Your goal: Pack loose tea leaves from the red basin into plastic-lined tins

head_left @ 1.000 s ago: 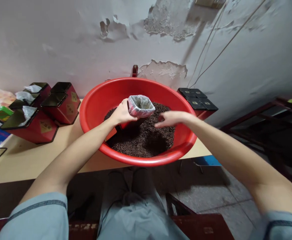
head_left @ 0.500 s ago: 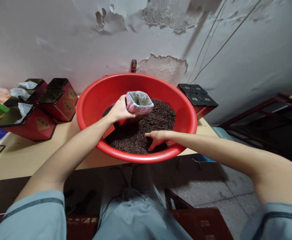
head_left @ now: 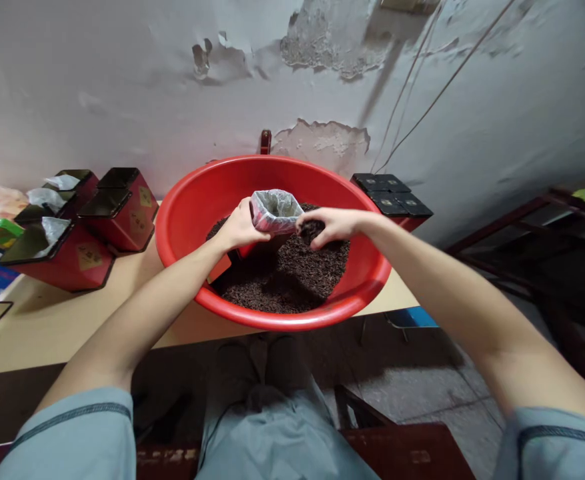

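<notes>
A big red plastic basin stands on the table edge, holding a heap of dark loose tea leaves. My left hand grips the side of a red tin lined with a clear plastic bag, which stands tilted in the leaves. My right hand is cupped shut around a handful of the dark leaves, right at the bag's open mouth.
Several red tins with dark tops, some with plastic liners, stand on the wooden table to the left. Dark lids lie stacked at the right behind the basin. A peeling wall is close behind. A red frame stands far right.
My right hand dipped into the leaves at the basin's near side, then rose with a handful to the bag's mouth. The left hand kept hold of the tin.
</notes>
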`<state>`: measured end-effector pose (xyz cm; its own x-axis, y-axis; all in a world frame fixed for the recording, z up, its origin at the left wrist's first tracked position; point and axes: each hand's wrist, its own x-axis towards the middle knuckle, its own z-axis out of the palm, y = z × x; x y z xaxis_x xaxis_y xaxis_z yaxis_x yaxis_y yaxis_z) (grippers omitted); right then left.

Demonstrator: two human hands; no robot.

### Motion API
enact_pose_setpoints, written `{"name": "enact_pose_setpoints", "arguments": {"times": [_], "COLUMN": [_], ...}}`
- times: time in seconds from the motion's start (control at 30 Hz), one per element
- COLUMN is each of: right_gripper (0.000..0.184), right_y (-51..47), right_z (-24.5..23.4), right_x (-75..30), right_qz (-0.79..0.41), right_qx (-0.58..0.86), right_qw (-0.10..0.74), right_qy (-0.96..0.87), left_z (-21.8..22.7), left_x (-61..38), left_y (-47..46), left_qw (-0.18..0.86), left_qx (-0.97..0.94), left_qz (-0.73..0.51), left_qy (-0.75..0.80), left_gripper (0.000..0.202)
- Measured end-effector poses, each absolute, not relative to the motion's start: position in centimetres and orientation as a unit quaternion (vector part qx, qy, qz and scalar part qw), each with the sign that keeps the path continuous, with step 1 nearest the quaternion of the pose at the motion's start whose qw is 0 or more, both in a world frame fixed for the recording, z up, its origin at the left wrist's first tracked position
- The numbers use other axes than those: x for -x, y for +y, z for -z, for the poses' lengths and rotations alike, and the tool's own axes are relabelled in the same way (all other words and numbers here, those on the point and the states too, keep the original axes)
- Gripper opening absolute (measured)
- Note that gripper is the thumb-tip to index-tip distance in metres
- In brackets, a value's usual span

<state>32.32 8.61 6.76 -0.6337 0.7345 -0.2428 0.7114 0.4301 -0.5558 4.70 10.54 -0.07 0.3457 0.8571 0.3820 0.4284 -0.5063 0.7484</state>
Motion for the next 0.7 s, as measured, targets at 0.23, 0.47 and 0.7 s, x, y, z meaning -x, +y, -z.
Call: {"name": "enact_pose_setpoints", "arguments": {"times": [0.23, 0.47, 0.7], "right_gripper": [0.045, 0.033, 0.068], "right_y": [12.5, 13.2, 11.7], "right_z": [-12.0, -10.0, -0.5], "right_x": [-27.9, -28.4, -33.5], "right_qz": [-0.123, -0.110, -0.142], "right_qx": [0.373, 0.340, 0.656], "right_qw": [0.073, 0.179, 0.078], "right_qy": [-0.917, -0.917, -0.737], "left_z": [-1.3, -1.2, -0.2], "left_x": [-5.0, -4.9, -4.8], "left_y": [9.5, 9.7, 10.4], "left_qw": [0.302, 0.319, 0.298], "left_qx": [-0.796, -0.797, -0.787], "left_qz": [-0.394, -0.394, -0.393], "left_qy": [0.345, 0.328, 0.370], "left_gripper": [0.078, 0.076, 0.084]}}
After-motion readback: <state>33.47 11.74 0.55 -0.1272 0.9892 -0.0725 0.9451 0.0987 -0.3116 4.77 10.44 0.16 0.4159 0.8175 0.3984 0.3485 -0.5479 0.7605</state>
